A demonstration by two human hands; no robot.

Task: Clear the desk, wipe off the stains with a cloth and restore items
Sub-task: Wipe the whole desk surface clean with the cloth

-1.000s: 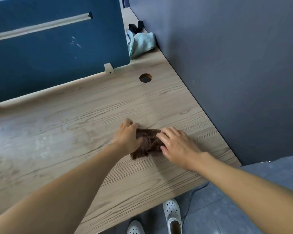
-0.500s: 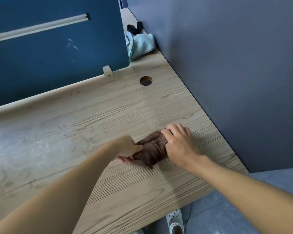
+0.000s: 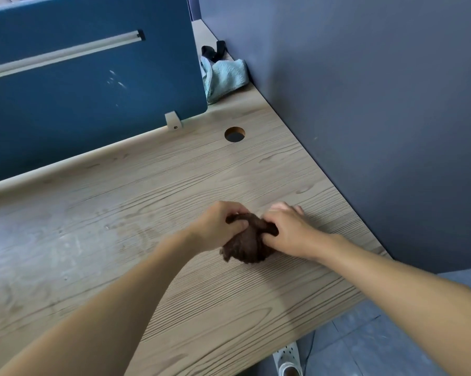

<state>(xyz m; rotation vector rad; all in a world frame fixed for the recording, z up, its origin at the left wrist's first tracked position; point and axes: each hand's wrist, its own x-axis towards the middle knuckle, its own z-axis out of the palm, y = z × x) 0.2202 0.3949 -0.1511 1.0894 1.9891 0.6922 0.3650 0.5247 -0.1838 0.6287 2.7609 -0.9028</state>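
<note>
Wood-grain desk in front of me, blue divider panel along its back edge. My left hand and right hand both pinch the brown cloth, fingers curled into it. It sits bunched on the desk between them, near the right edge. Teal cloth lies crumpled in the far corner. Cable hole beyond my hands.

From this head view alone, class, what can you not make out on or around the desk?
Brown cloth: its top edge, covered by the left hand and right hand gripping it.
Light green cloth: its left part, behind the blue divider.
Black item in the far corner: too small to identify.
White shoe: cut off by the desk and the frame's bottom edge.
</note>
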